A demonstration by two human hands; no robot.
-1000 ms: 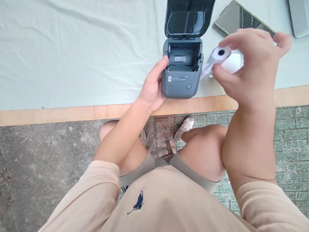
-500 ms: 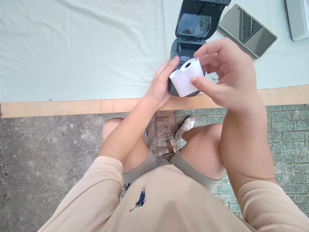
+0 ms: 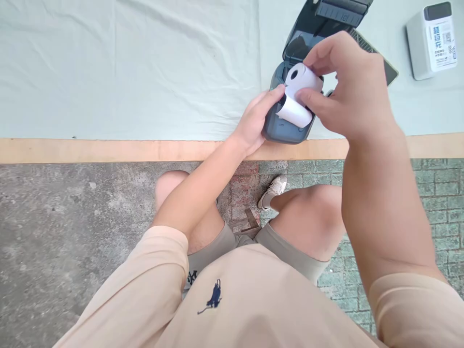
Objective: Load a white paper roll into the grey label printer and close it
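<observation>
A dark label printer (image 3: 286, 131) sits near the table's front edge with its lid (image 3: 308, 29) swung up. My left hand (image 3: 258, 118) grips the printer's left side, thumb on the rim of its paper bay. Between the thumb and fingers of my right hand (image 3: 348, 87) is a white paper roll (image 3: 303, 79) with a dark hollow core. The roll is at the opening of the bay, partly inside it. Its loose paper end curls forward over the printer's front. How deep the roll sits is hidden by my right hand.
Behind my right hand lies a smartphone (image 3: 389, 72), partly covered. A white box-shaped device (image 3: 422, 46) with a printed label stands at the far right. A pale cloth (image 3: 145, 72) covers the table, and its wooden edge (image 3: 126, 151) runs along the front.
My right hand has brought the paper roll back and down to the printer's bay, and the loose end now curls over the front. The printer and my left hand appear further right in view.
</observation>
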